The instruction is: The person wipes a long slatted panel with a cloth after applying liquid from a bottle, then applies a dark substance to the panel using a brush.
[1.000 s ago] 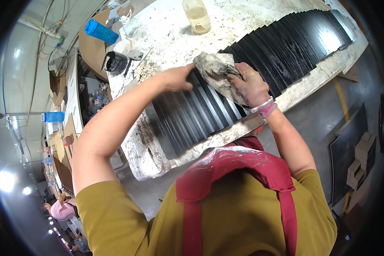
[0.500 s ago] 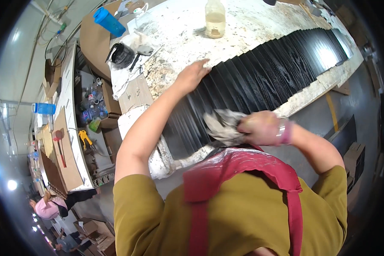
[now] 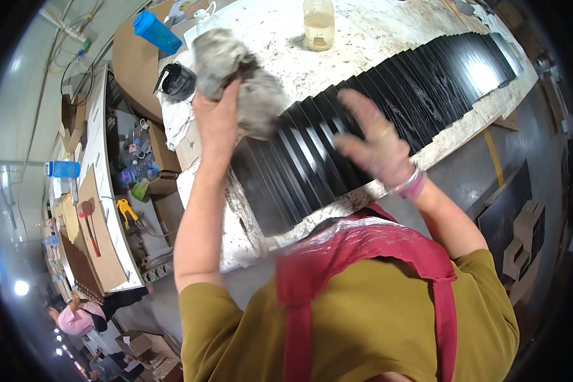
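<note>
A dirty grey-white rag [image 3: 259, 99], smeared by motion, is gripped by my left hand [image 3: 216, 124] above the table's left part, just beside a black pot [image 3: 179, 81]. My right hand [image 3: 381, 148] is stained and hovers over the row of black strips with its fingers apart and nothing in them. These overlapping black strips [image 3: 401, 95] run like a fan from near my waist to the far right of the table. Some of them shine with reflected light.
The paint-spotted white table [image 3: 270, 54] carries a bottle of yellowish liquid [image 3: 318, 28] and a blue bottle [image 3: 156, 32]. To the left stands a shelf unit [image 3: 108, 191] with a yellow tool [image 3: 127, 212]. Another person [image 3: 76, 318] is far left; cartons [image 3: 525, 235] stand at right.
The rag has passed from my right hand to my left and moved up to the left. My right hand has opened and moved slightly up over the strips.
</note>
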Demonstrator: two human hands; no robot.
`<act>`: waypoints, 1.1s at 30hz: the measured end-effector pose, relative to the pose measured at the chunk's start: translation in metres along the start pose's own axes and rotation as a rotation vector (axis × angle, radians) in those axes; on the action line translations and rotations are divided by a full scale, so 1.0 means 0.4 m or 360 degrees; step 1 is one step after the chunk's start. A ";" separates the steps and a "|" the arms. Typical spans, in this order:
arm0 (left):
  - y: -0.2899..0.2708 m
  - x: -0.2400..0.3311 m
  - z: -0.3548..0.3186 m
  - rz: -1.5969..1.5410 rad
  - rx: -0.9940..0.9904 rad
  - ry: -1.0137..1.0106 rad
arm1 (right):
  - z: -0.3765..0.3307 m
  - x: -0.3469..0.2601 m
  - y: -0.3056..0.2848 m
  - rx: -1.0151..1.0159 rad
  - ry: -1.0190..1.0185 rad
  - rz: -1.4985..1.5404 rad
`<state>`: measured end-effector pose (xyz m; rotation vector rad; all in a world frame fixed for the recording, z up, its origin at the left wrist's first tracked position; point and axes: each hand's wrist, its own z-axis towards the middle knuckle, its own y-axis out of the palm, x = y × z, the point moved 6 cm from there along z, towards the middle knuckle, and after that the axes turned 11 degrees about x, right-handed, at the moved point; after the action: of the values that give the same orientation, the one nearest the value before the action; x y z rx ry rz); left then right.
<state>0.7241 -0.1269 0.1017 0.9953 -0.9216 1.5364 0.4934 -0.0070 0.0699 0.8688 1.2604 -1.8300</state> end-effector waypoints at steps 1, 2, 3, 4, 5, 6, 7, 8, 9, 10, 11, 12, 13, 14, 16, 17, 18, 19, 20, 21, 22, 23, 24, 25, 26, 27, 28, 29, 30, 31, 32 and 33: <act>-0.007 -0.003 -0.005 0.0172 0.0065 -0.0053 | -0.033 -0.017 0.015 -0.0044 -0.0296 -0.0424; 0.023 -0.003 -0.037 0.0334 -0.0177 -0.0062 | -0.071 -0.006 0.054 -0.0162 -0.0318 -0.0664; 0.065 -0.010 -0.082 0.0492 -0.0421 -0.0066 | -0.108 0.020 0.101 -0.0279 -0.0334 -0.0909; 0.124 0.001 -0.143 0.0764 -0.0822 0.0211 | -0.137 0.050 0.139 -0.0316 -0.0424 -0.1069; 0.160 -0.100 -0.230 0.0877 -0.1356 0.0436 | -0.141 0.048 0.160 -0.0512 -0.0360 -0.1200; 0.188 -0.080 -0.327 0.1107 -0.1498 0.1059 | -0.151 0.066 0.154 -0.0376 -0.0308 -0.1005; 0.198 -0.103 -0.320 0.1065 -0.1457 0.1145 | -0.166 0.090 0.149 -0.0246 -0.0239 -0.0811; 0.202 -0.125 -0.279 0.1197 -0.1391 0.1201 | -0.144 0.051 0.150 -0.0209 -0.0472 -0.1031; 0.211 -0.151 -0.222 0.1328 -0.1322 0.1255 | -0.139 0.050 0.153 -0.0359 -0.0299 -0.1010; 0.214 -0.183 -0.159 0.1487 -0.1136 0.1226 | -0.145 0.046 0.154 -0.0331 -0.0347 -0.1016; 0.214 -0.209 -0.097 0.1468 -0.1023 0.0806 | -0.145 0.043 0.152 -0.0289 -0.0401 -0.1027; 0.201 -0.249 -0.034 0.1044 -0.1017 0.0161 | -0.149 0.034 0.151 -0.0304 -0.0397 -0.1008; 0.180 -0.246 -0.005 0.1052 -0.0790 0.0441 | -0.150 0.028 0.148 -0.0318 -0.0397 -0.0993; 0.205 -0.178 0.004 0.1016 -0.0773 0.0581 | -0.145 0.041 0.140 -0.0310 -0.0355 -0.0998; 0.221 -0.048 -0.047 0.0885 -0.0967 0.0898 | -0.144 0.062 0.139 -0.0296 -0.0322 -0.1021; 0.221 -0.011 -0.101 0.0771 -0.1167 0.1075 | -0.141 0.066 0.138 -0.0310 -0.0294 -0.1034; 0.216 -0.021 -0.164 0.0871 -0.1437 0.1229 | -0.141 0.067 0.140 -0.0354 -0.0323 -0.1041; 0.189 -0.070 -0.204 0.0965 -0.1671 0.1193 | -0.147 0.063 0.145 -0.0404 -0.0359 -0.1041; 0.166 -0.112 -0.195 0.1059 -0.1546 0.1279 | -0.146 0.051 0.146 -0.0310 -0.0362 -0.1026; 0.159 -0.140 -0.155 0.1148 -0.1420 0.1381 | -0.140 0.046 0.143 -0.0270 -0.0365 -0.0991; 0.168 -0.165 -0.083 0.1127 -0.1378 0.1153 | -0.140 0.045 0.144 -0.0244 -0.0358 -0.0954; 0.145 -0.218 0.002 0.1278 -0.1145 0.0938 | -0.145 0.031 0.145 -0.0224 -0.0366 -0.0908; 0.141 -0.199 0.031 0.1169 -0.0999 0.0977 | -0.144 0.036 0.140 -0.0222 -0.0364 -0.0925; 0.143 -0.170 0.062 0.1059 -0.0848 0.1024 | -0.140 0.028 0.136 -0.0225 -0.0362 -0.0877; 0.175 -0.111 0.043 0.0962 -0.0893 0.0973 | -0.133 0.042 0.134 -0.0211 -0.0360 -0.0884; 0.194 -0.060 -0.009 0.0880 -0.1010 0.1033 | -0.136 0.050 0.140 -0.0215 -0.0347 -0.0887; 0.219 -0.005 -0.088 0.0746 -0.1203 0.1246 | -0.131 0.055 0.145 -0.0227 -0.0312 -0.0888; 0.219 -0.014 -0.170 0.0786 -0.1324 0.1422 | -0.135 0.051 0.141 -0.0279 -0.0260 -0.0793; 0.255 -0.018 -0.241 0.0817 -0.1719 0.1490 | -0.150 0.081 0.147 -0.0192 -0.0231 -0.0676; 0.266 -0.088 -0.258 0.0898 -0.1807 0.1412 | -0.168 0.097 0.159 -0.0111 -0.0225 -0.0550; 0.288 -0.125 -0.223 0.0909 -0.1688 0.1311 | -0.156 0.079 0.147 -0.0135 -0.0202 -0.0578; 0.337 -0.156 -0.168 0.0857 -0.1577 0.1244 | -0.132 0.072 0.123 -0.0126 -0.0163 -0.0659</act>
<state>0.5898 -0.1090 0.0111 -0.5704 -1.1875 1.4048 0.5275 0.0254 0.0082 0.4868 1.5189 -2.0939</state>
